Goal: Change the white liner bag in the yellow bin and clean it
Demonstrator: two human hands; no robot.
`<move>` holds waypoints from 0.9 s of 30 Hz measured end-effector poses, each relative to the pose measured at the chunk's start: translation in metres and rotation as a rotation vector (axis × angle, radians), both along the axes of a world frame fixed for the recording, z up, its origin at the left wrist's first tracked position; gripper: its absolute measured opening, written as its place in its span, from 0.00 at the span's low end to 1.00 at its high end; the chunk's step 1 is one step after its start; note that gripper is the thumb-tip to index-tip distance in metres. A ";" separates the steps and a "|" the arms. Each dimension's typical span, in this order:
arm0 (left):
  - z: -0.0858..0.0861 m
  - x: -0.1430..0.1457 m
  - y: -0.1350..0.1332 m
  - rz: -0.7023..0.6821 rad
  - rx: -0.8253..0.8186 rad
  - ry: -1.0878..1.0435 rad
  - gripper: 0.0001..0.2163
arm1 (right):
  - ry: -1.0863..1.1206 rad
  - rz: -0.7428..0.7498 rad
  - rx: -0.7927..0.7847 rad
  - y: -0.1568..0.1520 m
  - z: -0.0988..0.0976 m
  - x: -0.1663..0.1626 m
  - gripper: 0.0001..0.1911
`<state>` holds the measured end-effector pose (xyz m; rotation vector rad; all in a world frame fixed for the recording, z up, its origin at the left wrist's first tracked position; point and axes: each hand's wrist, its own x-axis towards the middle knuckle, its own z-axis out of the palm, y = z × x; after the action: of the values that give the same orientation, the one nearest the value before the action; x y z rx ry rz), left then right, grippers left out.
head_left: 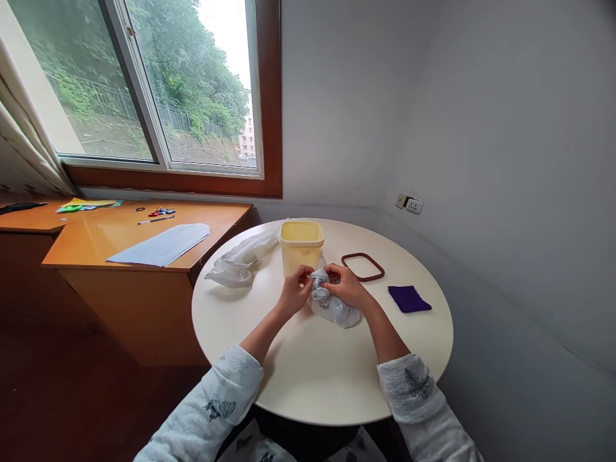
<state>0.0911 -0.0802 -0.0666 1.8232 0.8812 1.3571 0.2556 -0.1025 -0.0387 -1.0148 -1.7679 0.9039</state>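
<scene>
Plastic bag point(337, 311) (white) between fingers point(338, 272)

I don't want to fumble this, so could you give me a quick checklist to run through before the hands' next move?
1. Left hand at the bunched top of the small bag: ok.
2. Right hand there too: ok.
3. Bag top firmly knotted: cannot tell; the hands partly cover it.
4. Yellow tub upright on the table: ok.
5. Brown ring apart from the right hand: ok.
6. Purple cloth apart from both hands: ok.
</scene>
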 end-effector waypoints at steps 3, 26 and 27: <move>0.001 0.001 -0.001 -0.065 -0.021 -0.056 0.04 | 0.008 -0.028 0.003 0.000 -0.001 -0.001 0.08; 0.003 0.008 -0.008 -0.179 -0.048 -0.021 0.10 | -0.121 -0.369 0.244 0.003 -0.013 -0.007 0.05; 0.001 0.009 -0.007 -0.138 -0.034 -0.020 0.09 | -0.118 -0.359 0.242 0.002 -0.012 -0.008 0.05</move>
<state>0.0997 -0.0875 -0.0652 1.8067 0.7494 1.2646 0.2480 -0.1007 -0.0512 -1.1930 -1.6696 0.4040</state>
